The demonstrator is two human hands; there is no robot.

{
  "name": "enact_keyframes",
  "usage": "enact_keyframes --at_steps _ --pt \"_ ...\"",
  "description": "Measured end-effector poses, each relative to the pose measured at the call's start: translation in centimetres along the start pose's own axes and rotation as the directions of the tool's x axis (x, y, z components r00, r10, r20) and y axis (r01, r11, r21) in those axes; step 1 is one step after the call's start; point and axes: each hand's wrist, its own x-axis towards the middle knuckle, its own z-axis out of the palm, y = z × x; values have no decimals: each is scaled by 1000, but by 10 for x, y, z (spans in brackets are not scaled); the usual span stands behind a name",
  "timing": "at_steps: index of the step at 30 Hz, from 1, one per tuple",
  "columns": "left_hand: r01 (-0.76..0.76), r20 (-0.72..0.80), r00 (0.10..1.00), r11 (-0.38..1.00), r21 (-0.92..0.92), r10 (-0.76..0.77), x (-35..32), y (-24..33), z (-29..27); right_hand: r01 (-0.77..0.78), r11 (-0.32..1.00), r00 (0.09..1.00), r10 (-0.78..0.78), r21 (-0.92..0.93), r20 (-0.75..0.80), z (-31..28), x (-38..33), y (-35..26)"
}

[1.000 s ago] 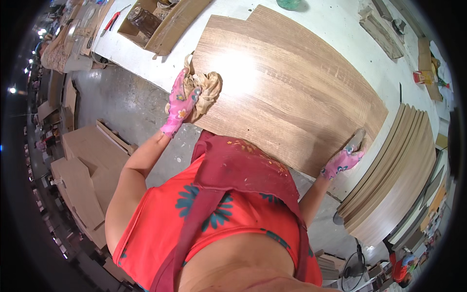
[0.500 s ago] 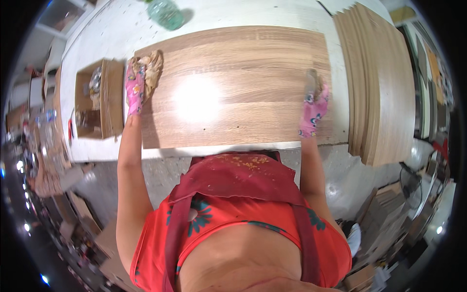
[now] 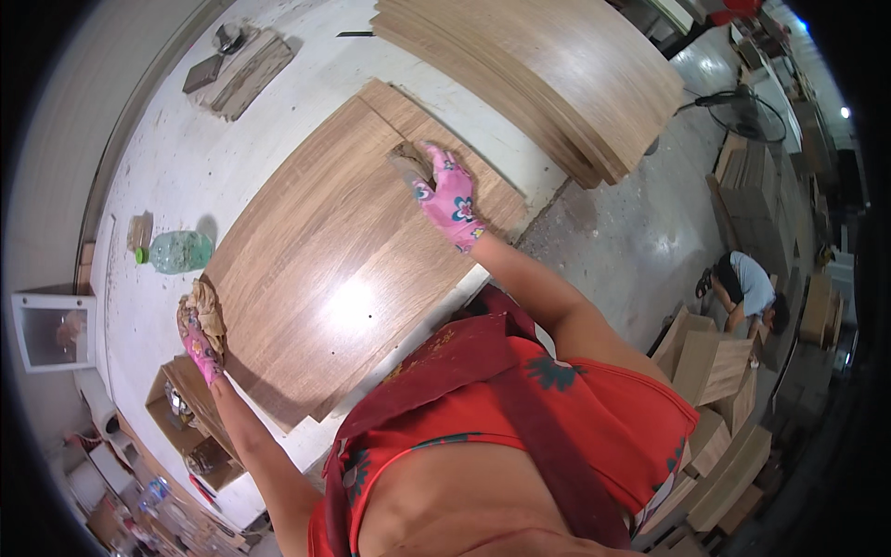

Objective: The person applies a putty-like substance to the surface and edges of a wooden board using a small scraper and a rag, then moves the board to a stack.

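Note:
A large wood-grain panel [image 3: 334, 260] lies flat on a white workbench [image 3: 176, 176]. My left hand [image 3: 198, 336], in a pink flowered glove, grips a brownish rag [image 3: 209, 314] at the panel's left edge. My right hand [image 3: 447, 193], in a matching glove, presses a small brown sanding pad [image 3: 408, 162] onto the panel near its far right corner.
A stack of similar wood panels [image 3: 548, 74] rests at the bench's far right. A green plastic bottle [image 3: 176, 251] lies left of the panel. Wooden blocks [image 3: 243, 67] sit at the far edge. A crouching person [image 3: 747, 290] works on the floor among wooden boxes [image 3: 715, 362].
The view has swung round, so the panel now lies diagonally. My right hand has moved from the panel's right edge onto its surface with the pad. My left hand stays at the left edge.

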Motion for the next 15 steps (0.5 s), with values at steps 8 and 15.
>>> enact_keyframes --at_steps 8,15 --pt "-39 -200 971 915 402 129 -9 -35 -16 -28 995 1000 28 99 1 4 3 9" --pt "-135 -132 973 934 329 187 -23 -44 9 -31 993 999 29 111 18 2 2 6"
